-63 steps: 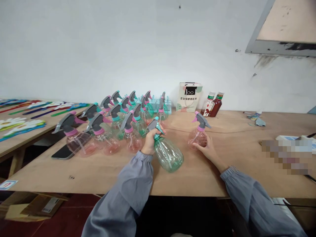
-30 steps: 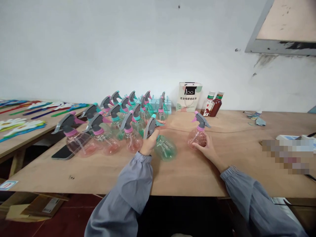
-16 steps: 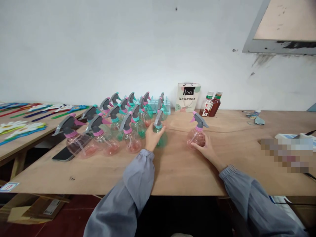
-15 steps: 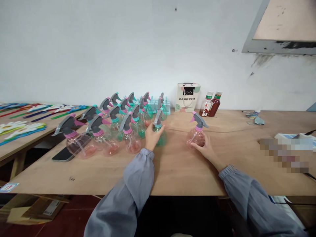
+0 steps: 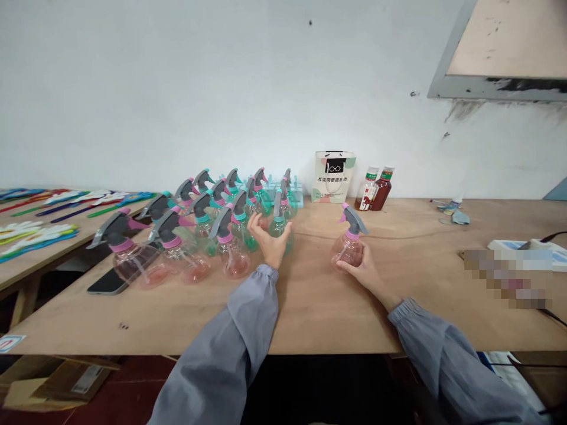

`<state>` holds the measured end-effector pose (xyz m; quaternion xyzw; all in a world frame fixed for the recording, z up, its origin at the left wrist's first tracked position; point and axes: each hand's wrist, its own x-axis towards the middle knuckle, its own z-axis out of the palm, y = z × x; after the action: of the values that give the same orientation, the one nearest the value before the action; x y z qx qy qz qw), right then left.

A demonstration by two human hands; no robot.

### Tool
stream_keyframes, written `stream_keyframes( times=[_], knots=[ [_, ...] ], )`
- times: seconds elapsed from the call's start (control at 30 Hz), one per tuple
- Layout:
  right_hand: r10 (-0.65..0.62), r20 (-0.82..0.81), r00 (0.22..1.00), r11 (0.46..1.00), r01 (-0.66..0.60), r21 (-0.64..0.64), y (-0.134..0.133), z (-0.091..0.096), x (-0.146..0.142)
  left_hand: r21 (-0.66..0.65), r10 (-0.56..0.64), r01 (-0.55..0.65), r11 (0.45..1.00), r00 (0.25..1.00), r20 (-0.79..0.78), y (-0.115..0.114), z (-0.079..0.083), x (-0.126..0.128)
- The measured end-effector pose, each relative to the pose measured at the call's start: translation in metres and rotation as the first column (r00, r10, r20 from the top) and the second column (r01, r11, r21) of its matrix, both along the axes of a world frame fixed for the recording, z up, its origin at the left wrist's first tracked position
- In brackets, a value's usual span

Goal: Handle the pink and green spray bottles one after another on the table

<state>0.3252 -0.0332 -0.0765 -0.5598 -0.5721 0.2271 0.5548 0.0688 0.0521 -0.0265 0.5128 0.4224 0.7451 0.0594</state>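
Observation:
My left hand (image 5: 269, 242) is open, fingers spread, just in front of a green spray bottle (image 5: 280, 223) that stands upright at the right end of a group of several pink and green spray bottles (image 5: 195, 224). The hand no longer grips it. My right hand (image 5: 361, 268) is wrapped round the base of a single pink spray bottle (image 5: 348, 239) with a grey trigger head, standing alone on the wooden table (image 5: 310, 307). Both arms wear grey sleeves.
A black phone (image 5: 105, 283) lies by the left pink bottles. A small paper bag (image 5: 333, 177) and two dark drink bottles (image 5: 375, 189) stand by the white wall. Coloured strips (image 5: 39, 230) cover a side table at the left. Cardboard lies on the floor below.
My left hand carried the tilted green bottle away from me, stood it upright at the right end of the group, and let go. My right hand stayed on the pink bottle.

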Motion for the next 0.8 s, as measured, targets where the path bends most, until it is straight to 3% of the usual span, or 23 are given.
stream_keyframes(
  times=[0.07, 0.13, 0.23, 0.33, 0.4, 0.53, 0.63, 0.73, 0.8],
  knots=[
    [0.035, -0.043, 0.998, 0.999, -0.037, -0.033, -0.002, 0.001, -0.004, 0.137, 0.021, -0.012, 0.99, 0.998, -0.064, -0.016, -0.001, 0.002],
    [0.061, -0.036, 0.997, 0.997, -0.063, -0.052, -0.005, 0.002, -0.01, 0.189, -0.042, 0.076, 0.979, 0.983, -0.176, -0.032, -0.001, 0.009],
    [0.149, 0.001, 0.989, 0.988, -0.149, -0.04, -0.01, 0.0, -0.024, 0.099, -0.272, 0.325, 0.941, 0.895, -0.352, -0.05, -0.001, 0.023],
    [0.269, 0.054, 0.962, 0.963, -0.27, 0.008, -0.014, -0.003, -0.042, -0.066, -0.512, 0.537, 0.841, 0.75, -0.419, -0.062, 0.001, 0.038],
    [0.284, 0.118, 0.952, 0.956, -0.29, 0.037, -0.017, -0.004, -0.053, -0.131, -0.583, 0.584, 0.801, 0.713, -0.388, -0.068, 0.002, 0.044],
    [0.251, 0.304, 0.919, 0.955, -0.286, 0.076, -0.023, -0.002, -0.066, -0.179, -0.595, 0.568, 0.803, 0.778, -0.2, -0.077, 0.006, 0.047],
    [0.235, 0.423, 0.875, 0.947, -0.305, 0.103, -0.026, 0.0, -0.069, -0.236, -0.627, 0.602, 0.763, 0.778, -0.044, -0.079, 0.01, 0.045],
    [0.198, 0.464, 0.863, 0.949, -0.288, 0.13, -0.026, -0.001, -0.069, -0.262, -0.669, 0.655, 0.709, 0.742, 0.044, -0.077, 0.011, 0.043],
    [0.187, 0.462, 0.867, 0.953, -0.273, 0.128, -0.026, -0.003, -0.068, -0.256, -0.671, 0.665, 0.702, 0.737, 0.075, -0.075, 0.011, 0.043]
  ],
)
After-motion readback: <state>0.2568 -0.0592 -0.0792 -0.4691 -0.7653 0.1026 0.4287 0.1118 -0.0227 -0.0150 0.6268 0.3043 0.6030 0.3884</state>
